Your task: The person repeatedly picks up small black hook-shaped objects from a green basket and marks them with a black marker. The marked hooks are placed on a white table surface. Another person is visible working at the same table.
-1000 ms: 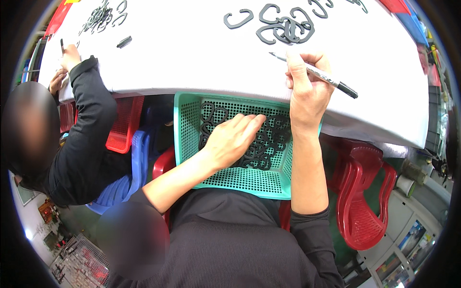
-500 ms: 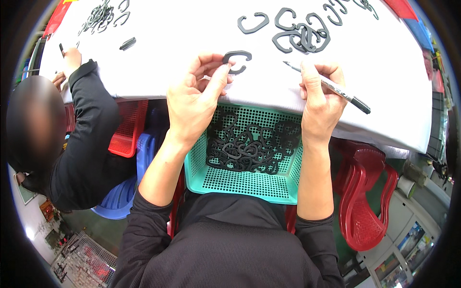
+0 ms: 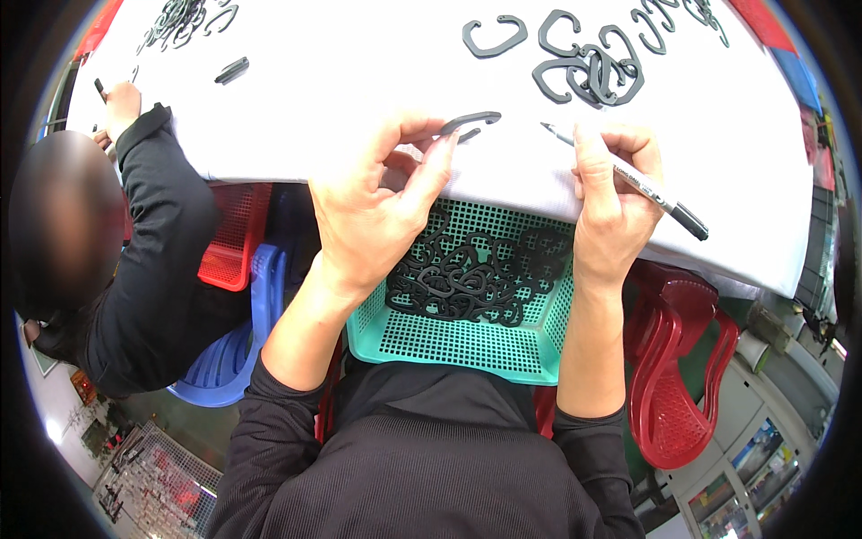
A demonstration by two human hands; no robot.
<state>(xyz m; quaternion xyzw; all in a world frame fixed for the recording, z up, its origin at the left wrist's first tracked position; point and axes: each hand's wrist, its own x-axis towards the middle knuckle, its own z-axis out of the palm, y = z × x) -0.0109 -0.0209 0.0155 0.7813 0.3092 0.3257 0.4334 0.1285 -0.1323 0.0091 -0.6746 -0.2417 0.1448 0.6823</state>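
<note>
Between thumb and fingers of my left hand (image 3: 377,202), a black C-shaped carabiner frame (image 3: 471,120) is pinched over the table's near edge. It is tilted, so its open side shows narrow. My right hand (image 3: 613,207) grips a grey marker pen (image 3: 636,180) with a black end; the bare tip points up-left toward the frame, a gap apart from it. Just beyond the hands lies a loose pile of carabiner frames (image 3: 603,79) on the white tabletop (image 3: 359,63). Below, a green basket (image 3: 449,356) at my lap holds many more frames (image 3: 456,274).
A co-worker's dark sleeve (image 3: 171,198) and hand (image 3: 122,106) with a pen are at the left, near another heap of frames (image 3: 175,25). A black pen cap (image 3: 232,70) lies on the table. Red chair (image 3: 673,386) stands right, blue stool (image 3: 220,368) left.
The held carabiner frame has turned from showing its full C shape to lying nearly edge-on. In the picture, both hands sit slightly farther right, and the view has shifted a little.
</note>
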